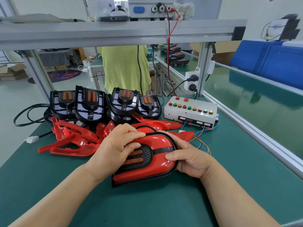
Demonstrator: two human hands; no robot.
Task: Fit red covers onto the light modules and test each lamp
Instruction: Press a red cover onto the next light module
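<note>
Fingers (pixel 133 145) of your left hand (pixel 118 145) lie bent across the red cover (pixel 162 142) and press on it; the thumb is hidden. Your right hand (pixel 191 159) grips the light module (pixel 118 183), thumb on the cover and fingers curled under the rim. The module rests on the green mat (pixel 229 177), in front of the test box (pixel 190 114) and to its left. Loose covers (pixel 73 141) lie further left of the box. Uncovered modules (pixel 90 105) stand directly left of it.
</note>
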